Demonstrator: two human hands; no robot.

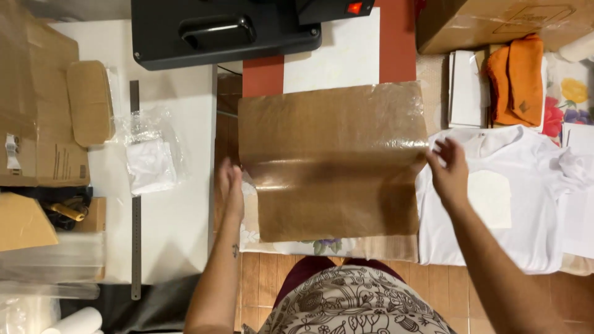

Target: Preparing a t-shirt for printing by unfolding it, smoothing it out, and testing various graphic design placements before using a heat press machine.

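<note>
Brown, glossy, semi-transparent rectangular sheet (333, 162) lay flat in front of you, centred between your 2 hands, its long axis running left to right across your body. Your left hand (231, 185) sat at the sheet's left edge, roughly halfway down, fingers extended and loosely open, touching or just beside the edge; cannot tell which, and cannot tell any pinch. Your right hand (450, 170) was at the right edge, a little higher up, fingers spread, fingertips at the edge; blurred, so grip unclear. Hands were well apart, 1 per short side, both about equally near the sheet. The sheet covered a floral cloth (322, 246) on the lower platen, with the black heat press head (226, 29) beyond its far edge. A white t-shirt (495, 204) lay just right of the sheet, under your right hand. A long metal ruler (135, 192) and clear plastic bag with white contents (151, 154) lay well left.
</note>
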